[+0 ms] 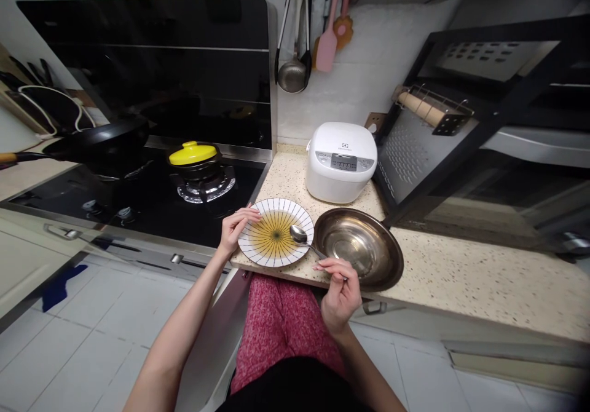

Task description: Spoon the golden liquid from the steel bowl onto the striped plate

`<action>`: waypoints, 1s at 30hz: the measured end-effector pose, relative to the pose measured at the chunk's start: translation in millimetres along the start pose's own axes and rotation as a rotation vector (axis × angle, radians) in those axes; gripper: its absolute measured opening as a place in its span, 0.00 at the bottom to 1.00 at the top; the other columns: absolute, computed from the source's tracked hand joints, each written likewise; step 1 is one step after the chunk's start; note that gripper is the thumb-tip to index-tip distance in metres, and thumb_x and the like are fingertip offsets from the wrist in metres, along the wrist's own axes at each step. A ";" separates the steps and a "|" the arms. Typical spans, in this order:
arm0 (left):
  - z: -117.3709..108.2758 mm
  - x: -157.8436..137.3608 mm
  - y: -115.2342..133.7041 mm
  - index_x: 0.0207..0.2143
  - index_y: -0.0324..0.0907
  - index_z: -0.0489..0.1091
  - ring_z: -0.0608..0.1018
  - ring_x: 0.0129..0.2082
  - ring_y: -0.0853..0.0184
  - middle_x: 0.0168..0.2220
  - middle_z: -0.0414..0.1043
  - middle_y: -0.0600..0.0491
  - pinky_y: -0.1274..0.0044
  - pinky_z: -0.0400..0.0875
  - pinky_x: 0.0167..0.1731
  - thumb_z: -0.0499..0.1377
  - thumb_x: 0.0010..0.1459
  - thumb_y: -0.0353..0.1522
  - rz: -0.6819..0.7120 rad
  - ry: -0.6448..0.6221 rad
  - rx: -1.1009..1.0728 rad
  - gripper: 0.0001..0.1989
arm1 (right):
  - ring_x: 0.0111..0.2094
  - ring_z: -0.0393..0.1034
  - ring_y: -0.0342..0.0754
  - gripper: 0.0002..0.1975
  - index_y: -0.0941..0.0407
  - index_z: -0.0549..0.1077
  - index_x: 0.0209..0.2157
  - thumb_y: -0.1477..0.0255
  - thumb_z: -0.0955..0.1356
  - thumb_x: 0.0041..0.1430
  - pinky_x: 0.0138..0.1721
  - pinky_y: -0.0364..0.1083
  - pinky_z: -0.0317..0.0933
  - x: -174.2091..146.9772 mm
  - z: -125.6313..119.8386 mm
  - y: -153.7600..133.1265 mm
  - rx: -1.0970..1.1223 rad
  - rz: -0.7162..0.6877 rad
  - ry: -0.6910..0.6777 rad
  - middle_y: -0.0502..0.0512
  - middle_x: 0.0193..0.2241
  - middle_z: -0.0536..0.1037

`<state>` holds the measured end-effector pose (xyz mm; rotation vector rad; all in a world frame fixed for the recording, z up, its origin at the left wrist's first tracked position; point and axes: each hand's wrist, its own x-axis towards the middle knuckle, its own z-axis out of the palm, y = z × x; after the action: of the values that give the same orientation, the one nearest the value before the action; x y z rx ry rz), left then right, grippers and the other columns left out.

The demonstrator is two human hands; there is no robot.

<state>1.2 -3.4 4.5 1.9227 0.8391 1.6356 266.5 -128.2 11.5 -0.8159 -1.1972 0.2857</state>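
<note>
A round white plate with dark rays and a yellow centre, probably ceramic, [270,205] sits by the front edge of the speckled beige bench [465,283]. The left hand [236,227] lays its fingers on the plate's left rim; whether it clamps, I cannot tell. The right hand [341,292] grips the slim handle of a shiny metal spoon [298,234], whose bowl is over the plate's right side. The plate is likely stiff and breakable, best steadied by its rim; the spoon, light and rigid. A wide brown-grey metal pan [389,252] crowds the right, leaving room mainly upward.
</note>
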 end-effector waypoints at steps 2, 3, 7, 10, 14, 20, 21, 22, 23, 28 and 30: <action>-0.1 0.0 0.1 0.34 0.42 0.84 0.83 0.46 0.53 0.38 0.85 0.45 0.52 0.67 0.63 0.56 0.69 0.39 -0.005 0.000 0.006 0.19 | 0.33 0.76 0.47 0.10 0.54 0.72 0.36 0.74 0.62 0.73 0.38 0.51 0.73 2.7 -3.2 -0.9 -0.023 -0.013 0.024 0.53 0.33 0.79; -0.2 0.0 0.1 0.34 0.43 0.84 0.83 0.46 0.53 0.38 0.85 0.45 0.52 0.68 0.62 0.56 0.69 0.40 -0.008 0.002 0.010 0.19 | 0.33 0.76 0.48 0.10 0.54 0.72 0.36 0.73 0.62 0.73 0.37 0.51 0.73 4.2 -5.1 -1.3 -0.032 -0.018 0.036 0.53 0.33 0.79; -0.3 0.5 0.2 0.33 0.43 0.84 0.83 0.46 0.53 0.37 0.85 0.45 0.52 0.68 0.62 0.56 0.69 0.41 -0.011 0.006 0.013 0.20 | 0.33 0.76 0.49 0.10 0.54 0.72 0.36 0.72 0.63 0.73 0.36 0.52 0.73 10.9 -14.0 -2.7 -0.046 -0.020 0.079 0.54 0.33 0.79; -0.6 1.0 0.7 0.33 0.43 0.84 0.83 0.46 0.53 0.38 0.85 0.45 0.52 0.68 0.63 0.56 0.69 0.41 -0.009 0.000 0.014 0.20 | 0.33 0.77 0.49 0.09 0.54 0.72 0.36 0.72 0.63 0.73 0.36 0.52 0.74 15.4 -21.3 -1.7 -0.061 -0.018 0.108 0.54 0.33 0.79; -1.0 0.9 0.3 0.34 0.43 0.84 0.83 0.46 0.53 0.38 0.85 0.45 0.52 0.68 0.62 0.55 0.70 0.40 0.003 -0.001 0.008 0.20 | 0.34 0.76 0.49 0.09 0.55 0.73 0.36 0.72 0.64 0.72 0.36 0.51 0.74 19.1 -29.7 2.3 -0.102 -0.019 0.129 0.54 0.33 0.79; -1.4 0.4 -1.5 0.34 0.43 0.84 0.83 0.46 0.54 0.39 0.85 0.45 0.53 0.68 0.62 0.56 0.69 0.38 0.013 0.004 -0.006 0.17 | 0.36 0.76 0.48 0.09 0.55 0.74 0.37 0.74 0.63 0.72 0.38 0.50 0.72 22.4 -38.0 7.4 -0.186 -0.078 0.086 0.54 0.33 0.79; -1.5 0.5 -1.4 0.34 0.43 0.84 0.83 0.46 0.53 0.39 0.85 0.45 0.53 0.68 0.62 0.56 0.69 0.38 0.013 0.004 -0.006 0.17 | 0.36 0.76 0.48 0.09 0.55 0.74 0.37 0.75 0.63 0.72 0.39 0.50 0.72 23.1 -38.7 7.6 -0.205 -0.094 0.072 0.54 0.33 0.79; -1.5 0.6 -1.3 0.34 0.43 0.84 0.83 0.46 0.53 0.38 0.85 0.45 0.53 0.68 0.62 0.56 0.69 0.38 0.010 0.004 -0.003 0.18 | 0.36 0.76 0.48 0.09 0.55 0.74 0.38 0.75 0.63 0.72 0.39 0.50 0.71 23.7 -39.2 7.6 -0.224 -0.109 0.058 0.54 0.33 0.79; -1.6 0.7 -1.1 0.34 0.43 0.84 0.83 0.46 0.53 0.38 0.85 0.45 0.53 0.68 0.62 0.56 0.69 0.38 0.008 0.004 0.000 0.18 | 0.36 0.76 0.48 0.09 0.55 0.74 0.38 0.75 0.63 0.72 0.39 0.50 0.71 24.3 -39.4 7.5 -0.242 -0.124 0.044 0.53 0.33 0.79; -1.5 0.8 -0.9 0.34 0.42 0.84 0.83 0.46 0.53 0.38 0.85 0.45 0.53 0.68 0.62 0.56 0.69 0.38 0.008 0.006 -0.001 0.18 | 0.35 0.76 0.48 0.09 0.54 0.74 0.40 0.77 0.63 0.71 0.39 0.50 0.70 27.0 -39.5 6.7 -0.306 -0.228 -0.023 0.54 0.33 0.78; -1.6 0.6 -1.0 0.34 0.42 0.84 0.83 0.46 0.54 0.38 0.85 0.45 0.54 0.68 0.62 0.56 0.69 0.37 0.013 0.006 -0.005 0.18 | 0.34 0.76 0.49 0.08 0.54 0.74 0.40 0.77 0.63 0.71 0.37 0.50 0.71 28.3 -39.9 6.5 -0.322 -0.280 -0.049 0.54 0.32 0.78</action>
<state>-0.5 -2.3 4.5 1.9245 0.8258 1.6509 314.5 -123.0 22.0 -0.9078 -1.4063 -0.1211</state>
